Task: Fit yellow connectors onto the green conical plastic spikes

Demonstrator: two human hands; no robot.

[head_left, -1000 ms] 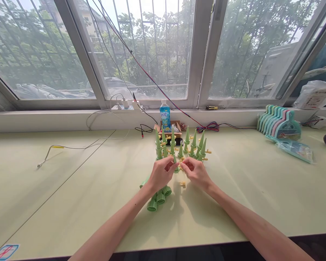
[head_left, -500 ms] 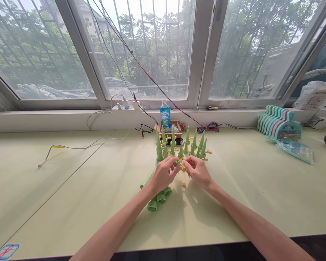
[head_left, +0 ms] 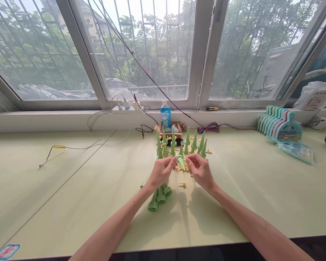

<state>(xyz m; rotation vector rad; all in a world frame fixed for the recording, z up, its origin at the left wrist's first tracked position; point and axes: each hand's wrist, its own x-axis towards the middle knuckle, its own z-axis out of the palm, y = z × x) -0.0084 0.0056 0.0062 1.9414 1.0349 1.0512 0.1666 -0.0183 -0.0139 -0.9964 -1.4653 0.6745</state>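
1. The left hand (head_left: 163,172) is pinching a green spike (head_left: 181,162), its tip pointing near, between both hands.
2. The right hand (head_left: 200,169) is reaching the spike's right; its grip I cannot tell.
3. Upright spikes (head_left: 194,140) are standing far; a yellow piece (head_left: 182,185) is lying near.

The left hand (head_left: 161,171) and wrist partly cover green spikes (head_left: 161,197) lying toward the worktop's (head_left: 260,195) front edge. Whether the right hand (head_left: 202,172) grips anything, I honestly can't quite see. Near the back edge, upright spikes (head_left: 194,141) half-hide something black (head_left: 168,143).
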